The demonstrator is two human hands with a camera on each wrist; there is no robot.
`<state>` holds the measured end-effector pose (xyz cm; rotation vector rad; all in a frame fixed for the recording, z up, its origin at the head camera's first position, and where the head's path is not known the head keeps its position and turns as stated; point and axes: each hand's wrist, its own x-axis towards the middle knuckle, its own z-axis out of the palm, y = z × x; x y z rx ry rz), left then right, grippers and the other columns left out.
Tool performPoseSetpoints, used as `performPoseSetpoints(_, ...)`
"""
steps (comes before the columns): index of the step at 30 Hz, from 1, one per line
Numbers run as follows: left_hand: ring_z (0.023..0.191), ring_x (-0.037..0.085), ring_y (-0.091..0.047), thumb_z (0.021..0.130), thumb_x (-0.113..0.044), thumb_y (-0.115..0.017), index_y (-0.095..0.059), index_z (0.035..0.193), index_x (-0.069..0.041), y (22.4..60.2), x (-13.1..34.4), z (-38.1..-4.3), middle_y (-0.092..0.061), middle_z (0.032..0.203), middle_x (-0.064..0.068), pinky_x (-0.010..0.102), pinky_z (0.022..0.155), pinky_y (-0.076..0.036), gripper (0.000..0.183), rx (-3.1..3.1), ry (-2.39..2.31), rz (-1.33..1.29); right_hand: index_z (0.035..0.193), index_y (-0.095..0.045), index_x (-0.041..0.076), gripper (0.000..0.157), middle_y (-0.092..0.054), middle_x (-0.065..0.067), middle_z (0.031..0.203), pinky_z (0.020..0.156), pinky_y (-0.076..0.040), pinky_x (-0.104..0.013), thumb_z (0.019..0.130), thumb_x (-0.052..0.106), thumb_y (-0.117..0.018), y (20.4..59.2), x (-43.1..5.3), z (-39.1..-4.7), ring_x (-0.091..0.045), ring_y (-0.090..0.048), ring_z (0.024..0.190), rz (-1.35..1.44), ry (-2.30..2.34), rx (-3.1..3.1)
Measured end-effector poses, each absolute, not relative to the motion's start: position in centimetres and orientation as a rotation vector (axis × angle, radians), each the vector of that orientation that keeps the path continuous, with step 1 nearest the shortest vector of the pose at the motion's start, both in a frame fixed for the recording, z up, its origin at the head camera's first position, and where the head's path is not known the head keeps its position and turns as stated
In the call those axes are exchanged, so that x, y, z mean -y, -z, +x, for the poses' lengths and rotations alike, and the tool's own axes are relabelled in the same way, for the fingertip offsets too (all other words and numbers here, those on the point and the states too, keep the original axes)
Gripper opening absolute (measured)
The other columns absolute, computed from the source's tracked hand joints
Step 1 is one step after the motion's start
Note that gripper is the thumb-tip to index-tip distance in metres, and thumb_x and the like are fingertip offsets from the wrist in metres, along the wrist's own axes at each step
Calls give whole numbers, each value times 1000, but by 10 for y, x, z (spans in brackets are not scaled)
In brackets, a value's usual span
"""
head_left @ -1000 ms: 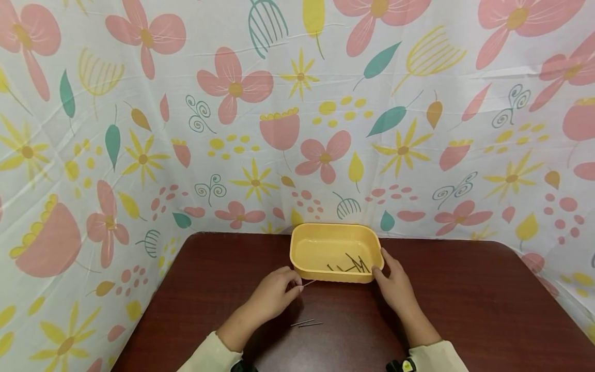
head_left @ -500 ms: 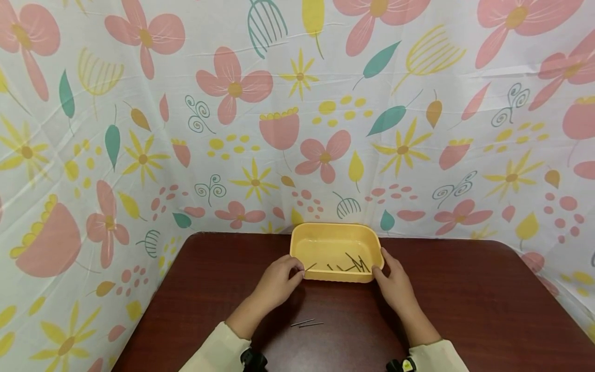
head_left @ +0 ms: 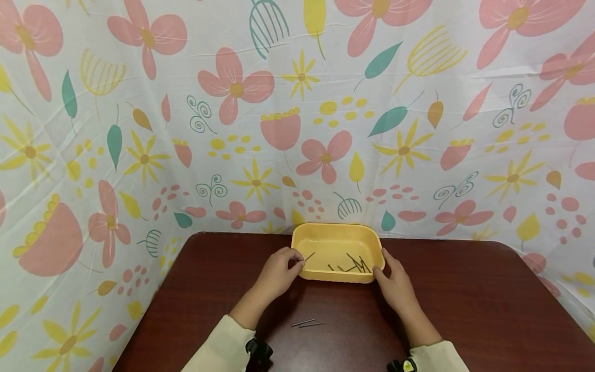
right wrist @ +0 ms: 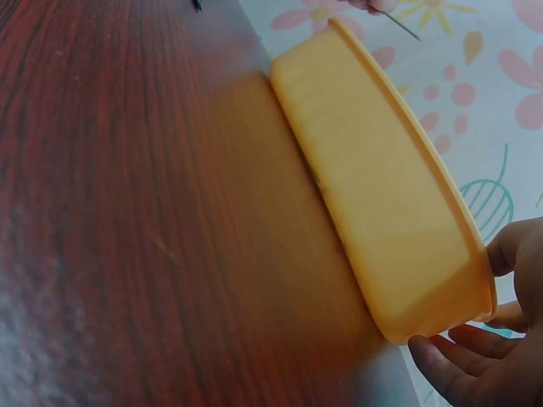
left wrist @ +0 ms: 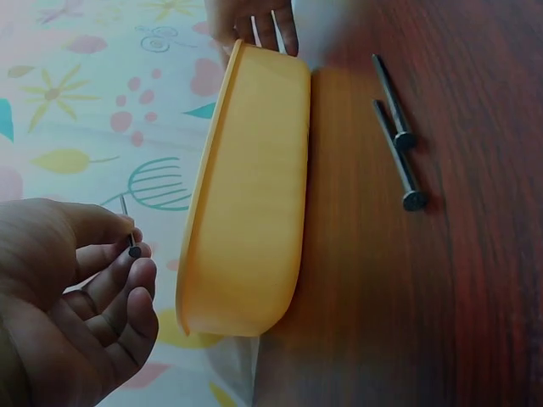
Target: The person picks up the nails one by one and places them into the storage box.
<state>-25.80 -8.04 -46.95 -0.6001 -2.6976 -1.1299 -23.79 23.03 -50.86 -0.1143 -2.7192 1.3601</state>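
Note:
My left hand (head_left: 280,274) pinches a nail (left wrist: 127,222) between thumb and fingertips, its flat head showing in the left wrist view. That hand is at the left front corner of a yellow plastic box (head_left: 334,276), with the nail above the rim. Several dark nails (head_left: 359,264) lie inside, mostly toward the right front. At the right front corner my right hand (head_left: 397,284) grips the box, thumb at the rim and fingers around the side. Two more nails (head_left: 310,325) lie on the table in front, side by side; the left wrist view shows them (left wrist: 397,153) larger.
The dark red wooden table (head_left: 465,289) carries the box near its far edge. Behind and to the left hangs a white cloth (head_left: 418,196) printed with flowers and leaves. Black straps (head_left: 258,350) are on both wrists.
My left hand has risen from the table in front of the box to above its left front rim, carrying the nail. The right hand and the two loose nails have stayed put.

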Motion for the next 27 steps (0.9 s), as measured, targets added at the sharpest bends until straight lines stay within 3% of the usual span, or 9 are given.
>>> performPoseSetpoints(27, 77, 7, -54, 99, -22, -66, -70, 94, -17, 470, 71, -272, -61, 90, -5, 21, 70, -47, 8, 2668, 1213, -511, 162, -19, 7, 67, -27, -27, 162, 119, -25, -63, 106, 27, -49, 509, -231, -238, -45, -26, 150, -128, -1360, 2743)
